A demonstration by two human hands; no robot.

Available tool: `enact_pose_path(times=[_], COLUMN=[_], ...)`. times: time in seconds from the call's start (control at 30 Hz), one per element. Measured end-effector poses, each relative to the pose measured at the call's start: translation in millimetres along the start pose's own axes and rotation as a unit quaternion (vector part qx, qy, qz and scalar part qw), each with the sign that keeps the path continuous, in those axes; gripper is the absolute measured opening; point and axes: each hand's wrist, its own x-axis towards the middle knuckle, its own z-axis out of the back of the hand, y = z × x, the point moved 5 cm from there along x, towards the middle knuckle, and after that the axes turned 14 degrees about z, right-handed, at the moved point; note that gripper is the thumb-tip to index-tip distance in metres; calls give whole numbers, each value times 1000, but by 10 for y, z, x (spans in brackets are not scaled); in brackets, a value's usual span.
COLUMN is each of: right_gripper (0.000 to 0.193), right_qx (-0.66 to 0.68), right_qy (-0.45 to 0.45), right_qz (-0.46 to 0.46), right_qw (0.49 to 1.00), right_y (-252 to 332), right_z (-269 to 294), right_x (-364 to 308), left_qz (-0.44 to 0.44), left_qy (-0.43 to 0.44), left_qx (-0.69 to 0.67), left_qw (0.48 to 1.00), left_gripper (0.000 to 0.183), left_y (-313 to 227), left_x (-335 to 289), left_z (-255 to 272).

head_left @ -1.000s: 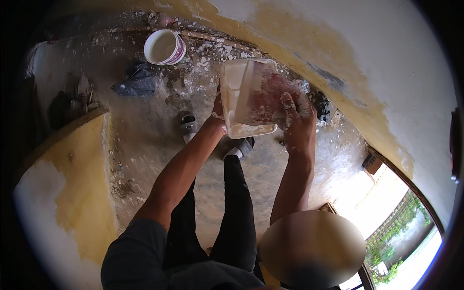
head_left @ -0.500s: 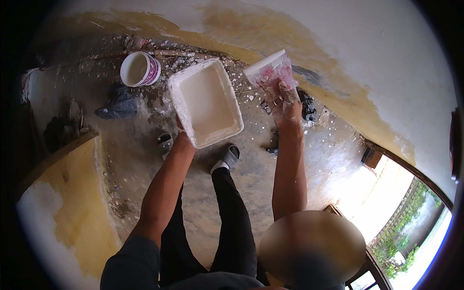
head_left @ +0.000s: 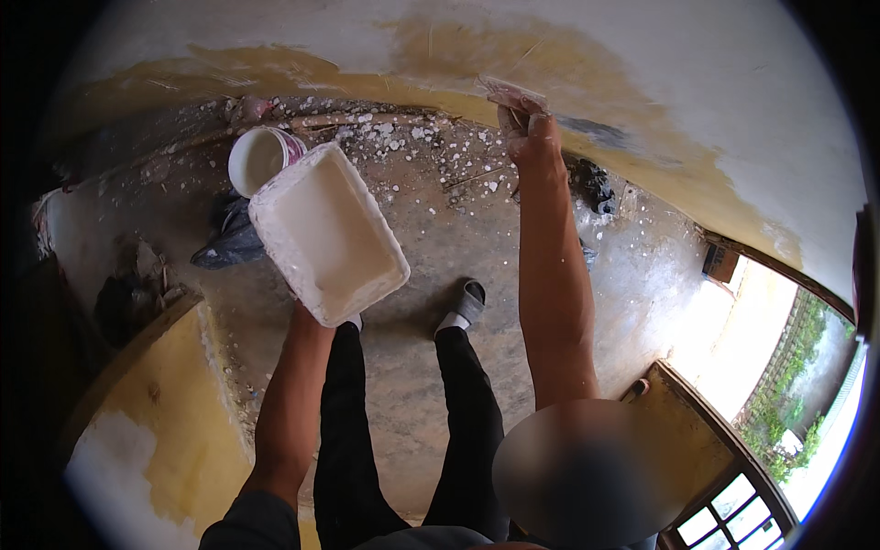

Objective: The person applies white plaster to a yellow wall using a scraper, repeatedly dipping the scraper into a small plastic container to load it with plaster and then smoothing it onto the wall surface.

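Note:
My left hand (head_left: 304, 313) is mostly hidden beneath a pale rectangular tub (head_left: 283, 252) and holds it up from its near side. White, creamy filler (head_left: 335, 229) lies in the tub, and its rim is crusted with the same stuff. My right hand (head_left: 533, 139), smeared with white, is closed around a wide, flat putty spreader (head_left: 515, 95). The spreader's blade is at the low part of the wall (head_left: 513, 50), where yellow-brown paint shows between white coated areas. From this angle I cannot tell how firmly the blade touches.
A white and pink bucket (head_left: 257, 158) stands behind the tub on the left. Dark plastic bags (head_left: 227, 240) (head_left: 594, 186) lie on the floor, with white crumbs along the wall's foot. A yellow partition (head_left: 174, 403) rises at left; a bright doorway (head_left: 733, 339) opens at right.
My right hand has raised the spreader away from me to the wall and turned it, so its blade shows nearly edge-on. The tub has swung left and tilted.

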Motion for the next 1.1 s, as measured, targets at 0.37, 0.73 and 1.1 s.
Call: enact_pose_path(times=[0.37,0.73,1.1], right_gripper=[23,22,28], right_qx=[43,-35,-69], right_qy=[74,-95,0], right_qz=[74,57,110], right_qw=[994,993,992], right_y=[1171,-93,1637], right_z=[-466,1101,-157], right_x=[-920,400,-1085], left_qz=[24,51,75], left_qy=[11,7,-15], left_qx=[-14,-3,-24], left_qw=[1000,999,997], left_gripper=[47,47,48], left_y=[-112,164,435], left_x=[77,185,221], left_z=[-41,-36,-250])
